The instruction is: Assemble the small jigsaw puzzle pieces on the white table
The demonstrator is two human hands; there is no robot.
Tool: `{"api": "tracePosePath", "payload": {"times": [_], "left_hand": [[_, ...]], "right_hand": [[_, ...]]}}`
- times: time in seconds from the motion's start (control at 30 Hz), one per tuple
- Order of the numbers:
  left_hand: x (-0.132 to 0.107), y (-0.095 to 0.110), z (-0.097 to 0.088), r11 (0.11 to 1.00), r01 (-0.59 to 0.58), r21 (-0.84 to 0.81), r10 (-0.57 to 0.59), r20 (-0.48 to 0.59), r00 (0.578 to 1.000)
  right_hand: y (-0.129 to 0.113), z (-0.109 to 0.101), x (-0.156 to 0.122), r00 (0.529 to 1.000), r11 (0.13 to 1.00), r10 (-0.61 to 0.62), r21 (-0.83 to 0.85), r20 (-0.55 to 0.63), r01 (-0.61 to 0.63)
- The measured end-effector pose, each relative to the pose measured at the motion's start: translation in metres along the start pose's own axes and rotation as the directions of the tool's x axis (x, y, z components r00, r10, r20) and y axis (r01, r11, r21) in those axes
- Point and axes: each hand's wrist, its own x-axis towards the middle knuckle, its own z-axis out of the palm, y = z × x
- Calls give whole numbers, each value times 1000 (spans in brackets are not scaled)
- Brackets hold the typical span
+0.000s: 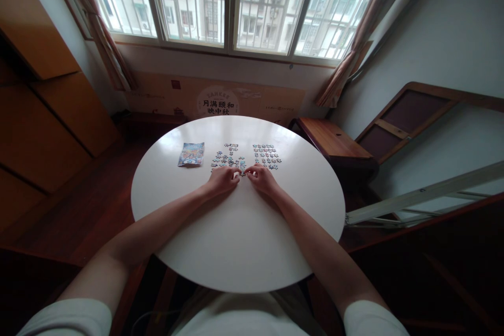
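My left hand and my right hand face each other over the table, fingertips pinched close together. Between them is a small strip of joined jigsaw pieces, which both hands grip at its near end. Just beyond my left hand lies a loose cluster of jigsaw pieces, some partly hidden by the hand. Past my right hand, more jigsaw pieces are spread in rough rows. The pictures on the pieces are too small to make out.
A colourful printed packet lies at the left of the round white table. A wooden bench stands beyond the table's right edge. Behind the table, a printed cardboard panel leans below the barred window.
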Motion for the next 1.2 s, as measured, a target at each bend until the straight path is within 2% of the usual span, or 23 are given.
{"api": "tracePosePath", "payload": {"times": [1.2], "left_hand": [[0, 0, 0, 1000, -9, -15, 9, 6, 1000]], "right_hand": [[-5, -3, -1, 1000, 1000, 0, 9, -1, 0]]}}
